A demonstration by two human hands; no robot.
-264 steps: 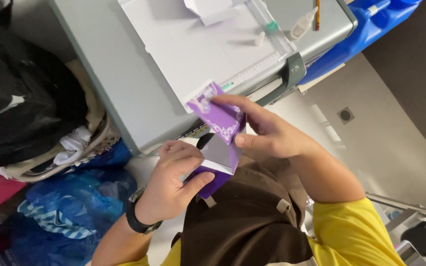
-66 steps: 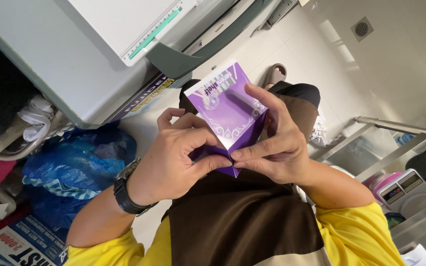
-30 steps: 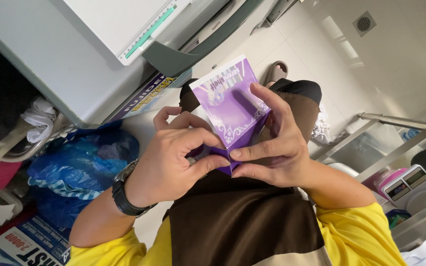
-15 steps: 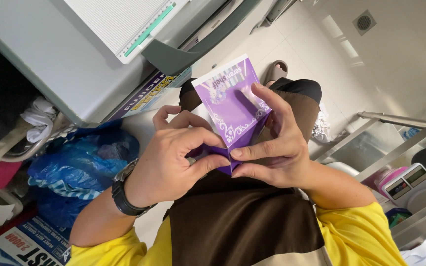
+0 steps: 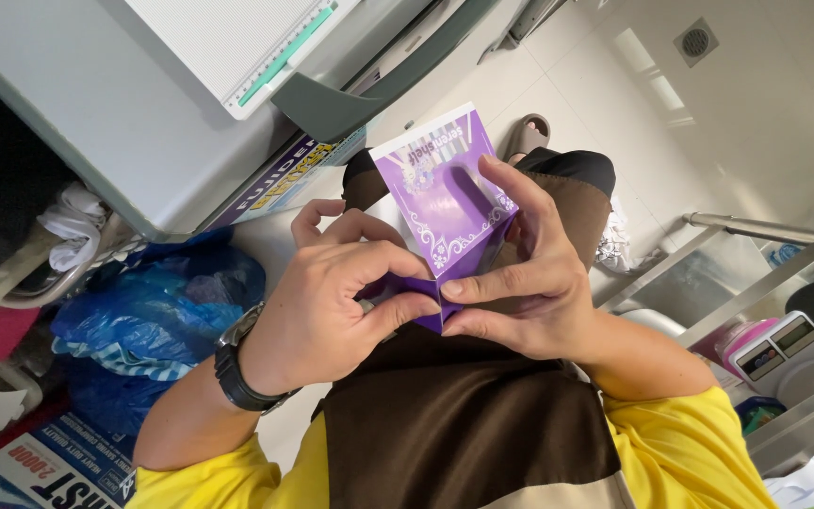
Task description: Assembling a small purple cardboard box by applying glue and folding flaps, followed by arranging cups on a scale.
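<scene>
We've got the purple box (image 5: 445,203) up over our lap, just off the grey machine's (image 5: 96,113) near edge, left hand (image 5: 332,302) and right hand (image 5: 520,283) both closed on it, fingertips pinching its bottom corner, blue bag (image 5: 157,311) at left

Single head-worn view, looking steeply down, close over lap and floor

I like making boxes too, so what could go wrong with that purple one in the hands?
The purple printed cardboard box is pinched at its bottom corner by the left hand and right hand. Squeezing hard might crease it crookedly. It is held in the air over the lap, so a loose grip could drop it.
</scene>
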